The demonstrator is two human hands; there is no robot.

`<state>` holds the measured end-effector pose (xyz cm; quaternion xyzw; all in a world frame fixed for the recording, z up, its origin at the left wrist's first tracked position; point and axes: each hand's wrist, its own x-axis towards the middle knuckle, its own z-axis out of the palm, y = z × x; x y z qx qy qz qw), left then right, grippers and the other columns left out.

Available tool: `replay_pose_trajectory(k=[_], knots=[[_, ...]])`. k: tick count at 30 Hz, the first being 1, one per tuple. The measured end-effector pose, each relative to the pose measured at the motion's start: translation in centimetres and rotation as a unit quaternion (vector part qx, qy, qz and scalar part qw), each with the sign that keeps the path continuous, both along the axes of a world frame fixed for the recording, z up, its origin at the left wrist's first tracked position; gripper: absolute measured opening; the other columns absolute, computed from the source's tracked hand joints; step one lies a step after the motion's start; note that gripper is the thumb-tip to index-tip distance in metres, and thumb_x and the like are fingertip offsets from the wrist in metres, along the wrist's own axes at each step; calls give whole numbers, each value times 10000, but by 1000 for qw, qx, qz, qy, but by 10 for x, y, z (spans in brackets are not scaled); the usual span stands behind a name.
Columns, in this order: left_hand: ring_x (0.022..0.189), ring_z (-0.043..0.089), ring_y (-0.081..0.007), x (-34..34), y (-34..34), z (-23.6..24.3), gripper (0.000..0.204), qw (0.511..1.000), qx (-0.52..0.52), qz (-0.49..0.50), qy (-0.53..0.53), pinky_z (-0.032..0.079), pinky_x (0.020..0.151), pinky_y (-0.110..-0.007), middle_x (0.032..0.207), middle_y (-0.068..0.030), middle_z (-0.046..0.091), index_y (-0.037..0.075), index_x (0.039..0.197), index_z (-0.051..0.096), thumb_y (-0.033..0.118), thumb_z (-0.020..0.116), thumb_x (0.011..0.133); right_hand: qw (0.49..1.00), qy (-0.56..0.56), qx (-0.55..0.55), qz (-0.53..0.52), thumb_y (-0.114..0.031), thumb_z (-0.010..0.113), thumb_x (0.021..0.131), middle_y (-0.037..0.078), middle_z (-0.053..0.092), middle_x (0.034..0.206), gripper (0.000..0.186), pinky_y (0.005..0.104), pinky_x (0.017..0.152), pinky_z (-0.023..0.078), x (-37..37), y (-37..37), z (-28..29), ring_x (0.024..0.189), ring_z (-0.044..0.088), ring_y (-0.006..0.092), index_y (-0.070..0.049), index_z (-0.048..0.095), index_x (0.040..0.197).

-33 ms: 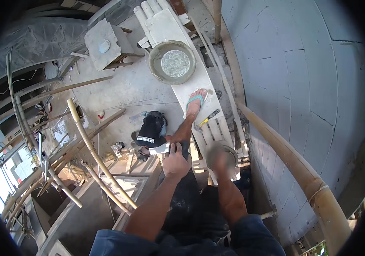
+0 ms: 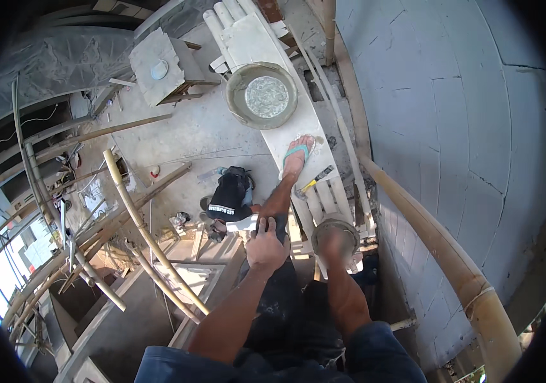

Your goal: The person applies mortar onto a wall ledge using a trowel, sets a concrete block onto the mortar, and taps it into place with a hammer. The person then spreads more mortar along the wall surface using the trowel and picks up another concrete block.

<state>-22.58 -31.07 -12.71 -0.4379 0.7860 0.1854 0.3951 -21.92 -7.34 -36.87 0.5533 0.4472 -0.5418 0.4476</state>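
Note:
My left hand [image 2: 266, 247] rests on my raised knee in dark trousers, its fingers spread and holding nothing. Lower right, my right hand [image 2: 335, 247] reaches over a small round grey bowl [image 2: 321, 233]. It is blurred, so its fingers and anything in them cannot be made out. My foot [image 2: 298, 153] in a turquoise flip-flop stands on a pale plank [image 2: 289, 129]. Farther up the plank sits a large grey bucket [image 2: 238, 105] with a whitish wet mix inside. A hammer [image 2: 315, 181] with a yellow-and-black handle lies beside my foot.
A grey block wall [image 2: 439, 115] rises on the right behind a slanting bamboo pole [image 2: 445, 249]. More bamboo poles [image 2: 151, 236] cross on the left. Down on the concrete floor [image 2: 183, 140], a person in a black shirt [image 2: 229, 195] crouches. A wooden stand [image 2: 164, 67] is beyond.
The view has shifted slightly, so the plank, bucket and hammer appear a little farther right and lower. My left hand stays on the knee and my right hand stays at the bowl.

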Motion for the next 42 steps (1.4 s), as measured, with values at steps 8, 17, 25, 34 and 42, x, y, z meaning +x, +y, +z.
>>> replay_pose_trajectory(k=[8,17,25,34,42], knots=[[1234,575,-403,-2,-29,5,673,999,16,34,-26,504,1005,-489,1472,-153,508,105,1442,507,412,646,860,975,-48,215,-4,-407,518,908,-19,490,846,399,335,723,387,27,6,-12,723,448,138,-242,604,1261],[1243,570,-388,-7,-10,-6,674,1000,27,2,-5,498,1022,-474,1464,-169,509,120,1448,505,430,636,864,981,18,118,-151,-398,485,940,-19,554,899,583,344,716,475,0,26,-56,768,546,150,-274,388,1501],[1253,562,-390,-9,-23,4,656,999,26,32,-34,498,1019,-473,1485,-140,491,138,1445,509,427,632,868,948,187,97,237,-193,593,877,31,494,738,248,347,557,440,29,62,34,606,500,196,-72,607,1092],[1246,560,-384,-11,-37,1,640,997,56,48,-15,491,1013,-487,1521,-129,446,134,1429,511,413,624,864,487,620,8,615,11,667,782,136,554,811,439,429,611,490,-66,30,121,680,554,306,76,564,1204],[1215,559,-458,-8,-61,-1,640,988,76,128,36,486,990,-533,1489,-162,476,82,1411,529,352,597,836,964,205,7,171,-212,638,960,-77,382,626,236,287,565,385,-202,-186,246,551,392,63,-179,481,787]])
